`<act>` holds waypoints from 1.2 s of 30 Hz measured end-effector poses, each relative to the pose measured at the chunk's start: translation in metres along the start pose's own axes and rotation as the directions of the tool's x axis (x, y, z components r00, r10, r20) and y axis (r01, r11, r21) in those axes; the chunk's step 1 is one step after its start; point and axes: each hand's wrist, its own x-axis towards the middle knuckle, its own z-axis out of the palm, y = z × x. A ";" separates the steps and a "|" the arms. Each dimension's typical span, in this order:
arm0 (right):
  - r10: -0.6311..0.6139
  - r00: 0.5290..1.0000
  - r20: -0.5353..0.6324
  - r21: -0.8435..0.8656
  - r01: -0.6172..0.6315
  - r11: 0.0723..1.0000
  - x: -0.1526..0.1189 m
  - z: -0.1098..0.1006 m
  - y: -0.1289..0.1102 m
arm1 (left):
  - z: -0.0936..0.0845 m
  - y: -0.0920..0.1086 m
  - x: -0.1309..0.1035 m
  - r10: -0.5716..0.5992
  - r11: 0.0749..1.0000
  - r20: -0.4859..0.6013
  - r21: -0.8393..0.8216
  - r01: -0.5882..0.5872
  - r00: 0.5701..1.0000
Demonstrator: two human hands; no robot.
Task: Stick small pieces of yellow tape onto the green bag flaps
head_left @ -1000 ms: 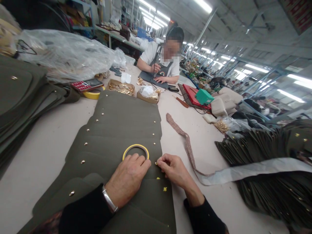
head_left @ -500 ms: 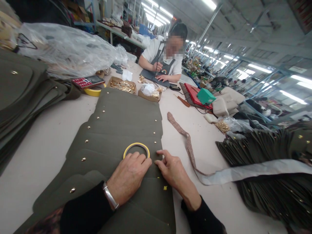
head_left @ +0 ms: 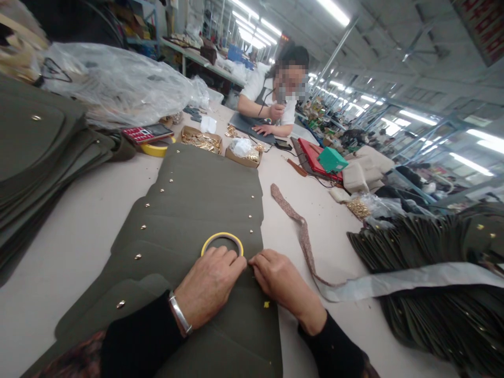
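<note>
My left hand is closed around the near side of a roll of yellow tape, just above overlapping dark green leather pieces. Small gold studs dot both sides of these pieces. My right hand is beside it, thumb and forefinger pinched together close to the left fingertips. Whatever lies in that pinch is too small to make out. A scrap of yellow tape sticks to the leather below my right hand.
Piled green leather pieces lie left, and a fanned stack right. A patterned strip curls on the table. Boxes of gold hardware stand at the back, near a co-worker. A red calculator rests on another tape roll.
My right thumb and forefinger, apart before, have come together near the left fingertips. My left hand keeps hold of the tape roll. The co-worker's raised hand has shifted.
</note>
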 end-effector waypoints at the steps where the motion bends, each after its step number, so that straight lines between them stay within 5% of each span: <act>1: 0.058 0.998 0.027 0.012 -0.059 0.998 0.004 -0.001 -0.001 | 0.000 0.000 0.000 0.004 1.000 0.006 -0.010 -0.004 1.000; 6: 0.284 0.953 0.107 0.085 -0.294 0.952 0.019 -0.009 -0.003 | -0.004 0.000 0.000 0.024 0.996 0.029 -0.092 -0.021 0.999; 12: 0.224 0.936 0.272 0.364 -0.316 0.876 0.010 -0.019 0.000 | -0.004 -0.010 -0.003 0.060 0.979 -0.111 -0.187 -0.080 0.992; 17: 0.346 0.930 -0.126 0.624 -0.197 0.756 0.000 -0.014 -0.011 | -0.001 -0.013 -0.003 0.059 0.974 -0.246 -0.197 -0.109 0.968; 21: 0.184 0.923 -0.337 0.588 0.053 0.807 0.001 -0.007 -0.018 | 0.003 -0.012 -0.001 0.062 0.979 -0.332 -0.163 -0.121 0.941; 27: 0.066 0.880 -0.470 0.384 0.136 0.913 0.005 0.000 -0.018 | 0.004 -0.011 -0.002 0.080 0.979 -0.341 -0.152 -0.139 0.937; 32: 0.040 0.825 -0.564 0.259 0.131 0.957 0.003 0.009 -0.020 | -0.003 -0.009 -0.002 0.025 0.976 -0.223 -0.206 -0.073 0.974; 36: 0.235 0.835 -0.498 0.428 0.002 0.904 0.003 0.008 -0.029 | -0.004 -0.009 -0.001 0.018 0.983 -0.259 -0.173 -0.065 0.966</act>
